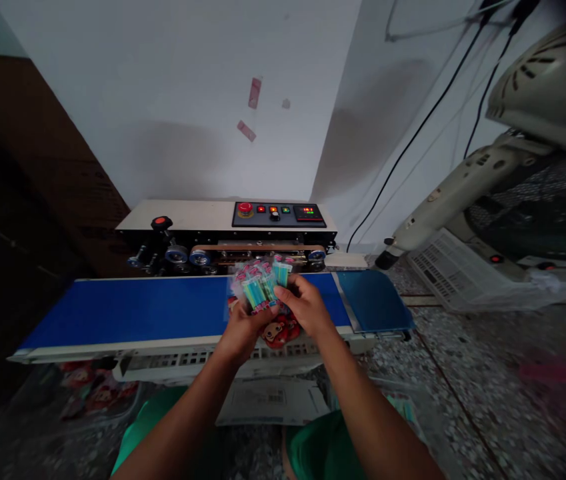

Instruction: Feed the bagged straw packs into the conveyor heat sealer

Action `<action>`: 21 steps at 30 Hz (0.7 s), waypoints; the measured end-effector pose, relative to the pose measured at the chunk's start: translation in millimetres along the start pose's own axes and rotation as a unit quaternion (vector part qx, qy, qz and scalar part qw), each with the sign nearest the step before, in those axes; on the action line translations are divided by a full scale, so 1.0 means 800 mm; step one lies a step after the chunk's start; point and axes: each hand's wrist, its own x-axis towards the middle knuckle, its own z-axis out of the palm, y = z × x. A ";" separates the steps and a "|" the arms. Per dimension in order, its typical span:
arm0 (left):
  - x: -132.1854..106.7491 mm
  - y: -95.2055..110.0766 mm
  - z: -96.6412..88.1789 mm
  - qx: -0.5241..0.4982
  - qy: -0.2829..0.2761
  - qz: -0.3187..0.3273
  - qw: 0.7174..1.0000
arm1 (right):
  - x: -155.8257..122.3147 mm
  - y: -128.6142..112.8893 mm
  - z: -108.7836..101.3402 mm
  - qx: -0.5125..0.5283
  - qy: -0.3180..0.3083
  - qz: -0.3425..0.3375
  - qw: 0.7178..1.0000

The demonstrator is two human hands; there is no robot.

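Observation:
Both my hands hold a bunch of small clear plastic packets [260,285] with blue-green striped contents and pink tops, above the blue conveyor belt [127,310]. My left hand [243,328] is closed on the lower left of the bunch, thumb on top. My right hand [305,301] grips its right side with thumb and fingers. Below the packets, a red-haired cartoon figure piece [277,330] shows near the belt's front edge; whether a hand holds it too I cannot tell. Behind the belt stands a band sealing machine [187,217] with rollers and lit buttons.
A clear tub with more red cartoon pieces [100,393] is on the floor at left. A white sheet [273,400] lies between my knees. At right are a white crate [443,267], a beige machine arm [443,193] and hanging cables [413,137]. Cardboard [53,153] stands left.

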 end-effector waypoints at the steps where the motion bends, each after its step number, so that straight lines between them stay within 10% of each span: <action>1: 0.000 0.001 0.002 -0.006 0.002 0.002 1.000 | 0.000 0.000 0.003 0.019 0.024 -0.006 1.000; 7: -0.001 0.004 0.006 -0.012 0.030 -0.015 0.999 | 0.002 -0.013 0.005 0.049 0.151 -0.066 0.985; 12: -0.003 0.003 0.001 -0.006 0.010 -0.031 0.999 | 0.014 -0.003 -0.072 -0.091 0.336 -0.063 0.935; 17: -0.002 0.007 -0.004 0.016 0.005 -0.019 1.000 | 0.014 0.022 -0.151 -0.375 0.325 0.052 0.866; 21: -0.003 0.008 -0.005 0.035 -0.002 -0.025 0.999 | 0.023 0.027 -0.150 -0.480 0.257 0.095 0.834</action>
